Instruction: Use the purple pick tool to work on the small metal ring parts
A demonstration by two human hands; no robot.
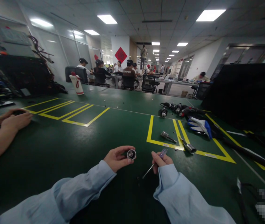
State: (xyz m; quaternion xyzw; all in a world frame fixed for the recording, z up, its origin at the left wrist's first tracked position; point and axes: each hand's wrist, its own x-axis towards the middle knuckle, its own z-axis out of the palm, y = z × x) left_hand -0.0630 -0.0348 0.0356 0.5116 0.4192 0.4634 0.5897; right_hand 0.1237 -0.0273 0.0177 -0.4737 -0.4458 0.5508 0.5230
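Green bench [95,146] under everything, with light-blue sleeves [85,189] reaching in from the near edge. Left hand [117,158] has a round metal part [131,154] pinched between thumb and fingers, held up with its open end facing the camera, so you can see right into the rim; what's inside is too small to make out. Right hand [161,161] is closed around a screwdriver [163,152], clear purplish handle sticking up out of the fist and the thin shaft slanting down and left to a spot just beside a couple of tiny dark bits [138,178]. Can't tell if the tip actually touches the bench. Past the right hand, two more metal pieces, one smaller [164,134] and one bigger [190,148], lie on their sides around the yellow tape [149,129], each with a skinny stem. Farther right there's a blue-and-white glove [201,126] near some dark cabled gear [177,108]. Over on the left, a co-worker's hands [16,119] are wrapped around something dark, and a white bottle [78,85] with a red cord stands toward the back.
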